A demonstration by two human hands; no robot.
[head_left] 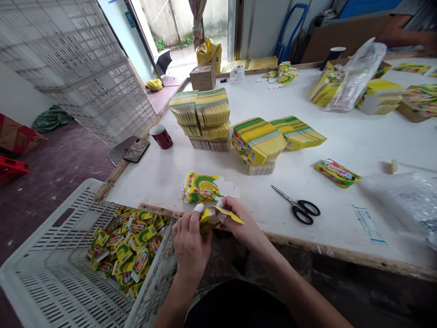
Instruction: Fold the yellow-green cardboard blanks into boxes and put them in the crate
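Note:
Between my hands, at the table's front edge, is a small yellow and green carton (208, 219) with its end flaps open. My left hand (191, 241) grips its left side, a white wrap on one fingertip. My right hand (239, 221) is closed on the flap end, and a white wrap shows on a finger there too. Just beyond my hands lies a small pile of flattened cartons (203, 187), printed with yellow and green swirls. Below and left, a white plastic crate (44, 241) holds many folded cartons (131, 246).
Stacks of flat cartons (211, 109) and another bundle (257, 141) stand mid-table. Scissors (300, 208) lie at right, near a single carton (337, 173) and clear plastic (406, 200). A mug (162, 137) and a phone (136, 150) sit at left.

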